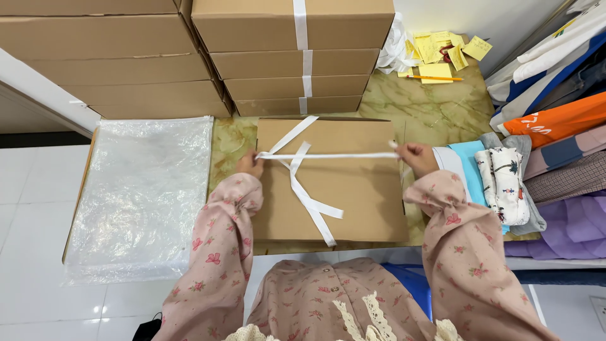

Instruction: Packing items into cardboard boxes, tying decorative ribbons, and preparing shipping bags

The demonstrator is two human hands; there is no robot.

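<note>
The white strap (328, 155) is stretched flat across the top of a flat cardboard box (353, 196), which lies on the green marbled bench (423, 107) just in front of us. Our left hand (250, 165) is closed on the strap at the left edge of the box, and our right hand (413, 155) pinches its other end at the right edge, so both grips are holding the strap tight between them. Other lengths of the same strap cross under it near the middle-left and run loose toward us over the lid.

To do this step well, we think the strap should stay level and without twist, and the pull from both sides should be equal, so that the crossing point does not slide away from its place. The box should not turn on the bench while we pull.

Behind the box stand stacks of closed boxes (290, 57), already bound with white strap. On the left lies a pile of clear plastic bags (139, 196). On the right we see folded clothes (505, 183) in many colours, and farther back some yellow sticky notes (435, 47) with a pencil (435, 77).
</note>
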